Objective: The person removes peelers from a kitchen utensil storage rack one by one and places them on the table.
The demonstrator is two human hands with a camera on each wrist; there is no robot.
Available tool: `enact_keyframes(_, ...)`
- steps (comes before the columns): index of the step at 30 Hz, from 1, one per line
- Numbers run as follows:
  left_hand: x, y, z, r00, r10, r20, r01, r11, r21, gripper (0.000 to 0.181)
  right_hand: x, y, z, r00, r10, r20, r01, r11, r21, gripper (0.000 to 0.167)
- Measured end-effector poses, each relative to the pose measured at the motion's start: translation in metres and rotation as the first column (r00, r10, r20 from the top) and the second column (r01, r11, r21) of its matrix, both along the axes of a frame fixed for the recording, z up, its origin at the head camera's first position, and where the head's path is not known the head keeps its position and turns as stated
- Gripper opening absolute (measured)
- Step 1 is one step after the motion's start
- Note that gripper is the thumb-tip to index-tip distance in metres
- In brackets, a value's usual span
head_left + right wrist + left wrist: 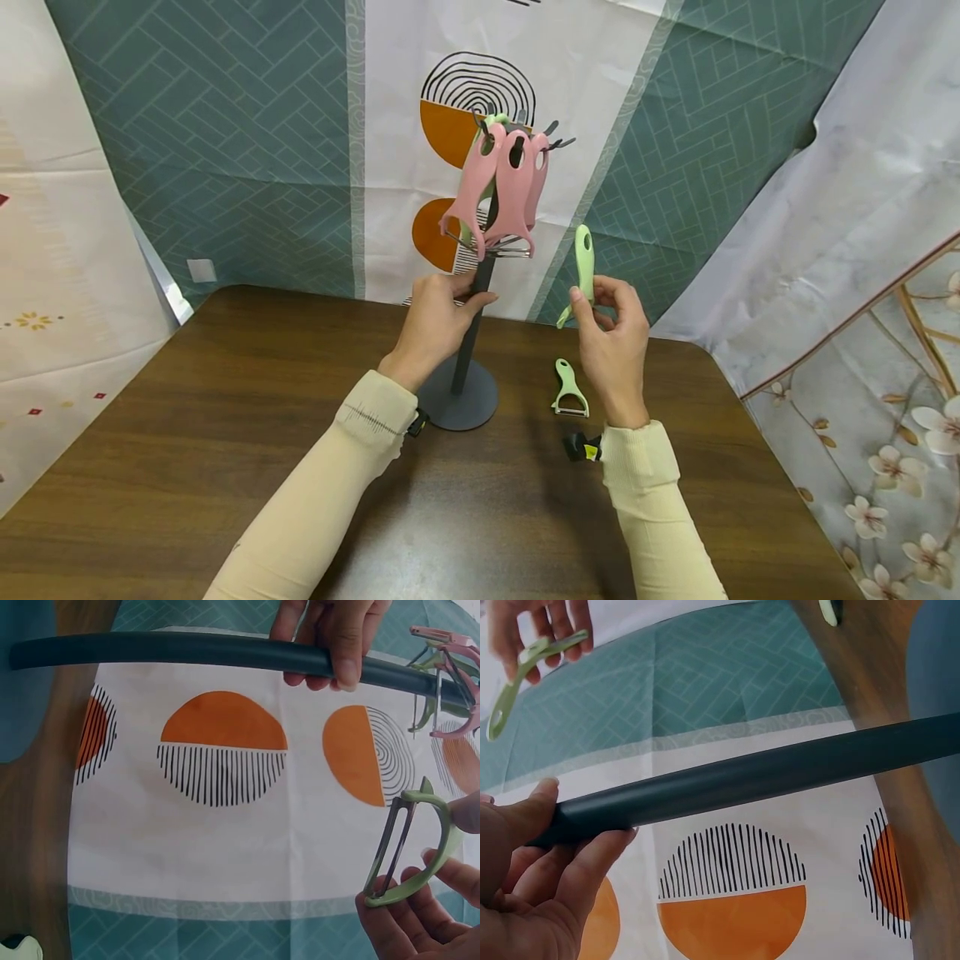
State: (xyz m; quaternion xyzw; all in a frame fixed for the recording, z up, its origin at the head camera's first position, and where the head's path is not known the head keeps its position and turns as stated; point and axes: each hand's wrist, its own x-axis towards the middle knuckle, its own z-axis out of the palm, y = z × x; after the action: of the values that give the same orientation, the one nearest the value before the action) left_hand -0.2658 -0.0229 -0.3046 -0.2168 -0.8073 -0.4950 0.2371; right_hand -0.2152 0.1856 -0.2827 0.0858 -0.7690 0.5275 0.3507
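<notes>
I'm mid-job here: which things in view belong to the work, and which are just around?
Part of the job:
stand, gripped by the left hand
held green peeler, in the right hand
pink peelers, hanging on the stand
loose green peeler on the table, probably

Just around:
patterned cloth
floral sheet

Cannot count the green peelers [500, 118] atop the stand [467, 350], mostly hidden behind pink peelers [515, 192]. Cannot fully see the held peeler [585, 262], right of the stand, partly covered by the right hand [617, 342]. Find the stand's base [459, 412] and nearby loose peeler [567, 385] cut off in both wrist views.
</notes>
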Motion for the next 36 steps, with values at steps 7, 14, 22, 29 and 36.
enact_keyframes(7,0.001,0.001,0.0,1.0,0.018,-0.003,-0.018,1.0,-0.011,0.025,-0.002,0.005,-0.006,0.999,-0.035,0.007,0.035,0.999,0.024,0.027)
enact_keyframes(14,0.001,0.0,0.001,1.0,0.009,0.006,-0.009,1.0,-0.006,0.029,-0.008,0.014,-0.013,0.999,-0.034,0.033,0.034,0.999,0.018,0.026)
enact_keyframes(22,0.002,0.001,0.002,1.0,0.004,0.023,-0.004,1.0,-0.009,0.03,-0.022,0.031,-0.031,0.996,-0.074,0.042,0.072,0.996,0.057,0.027)
enact_keyframes(29,0.002,0.002,0.002,1.0,0.01,0.025,-0.01,1.0,-0.011,0.027,-0.021,0.037,-0.035,0.993,-0.106,0.055,0.1,0.989,0.105,0.031)
enact_keyframes(36,0.001,0.003,0.003,0.999,0.016,0.033,-0.015,1.0,-0.016,0.023,-0.023,0.045,-0.041,0.981,-0.168,0.093,0.151,0.975,0.165,0.029)
